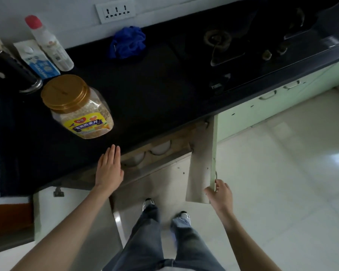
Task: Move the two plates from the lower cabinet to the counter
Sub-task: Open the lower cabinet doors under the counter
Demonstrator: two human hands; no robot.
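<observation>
Pale-green cabinet door (pixel 202 163) is what the R hand (pixel 220 196) has: thumb on the inner face, fingers curled round the free edge near its lower corner. It's a narrow pinch w/ nothing else in it. My read is that the grip is there to hold the door swung wide so the opening can be reached.

L hand (pixel 109 169) is flat, palm down, fingers straight and close together, at the front edge of the black counter (pixel 155 90). It holds nothing. Can't tell if it rests on the edge or hovers just above — prob. a brace before bending down.

Just right of the L fingertips, under the counter lip, the two plates (pixel 160 149) show as white curved rims inside the lower cabinet (pixel 155 167). They sit side by side, apparently standing on edge. Only part of each is in view; the counter hides the rest. Neither is touched, so the task looks to be at its start, w/ both plates yet to come out.

A second door (pixel 70 222) hangs open on the L side. On the counter: gold-lidded jar (pixel 76 106) near the front, blue cloth (pixel 127 42) at the back, hob (pixel 233 47) to the R — plates would prob. go between jar and hob.
</observation>
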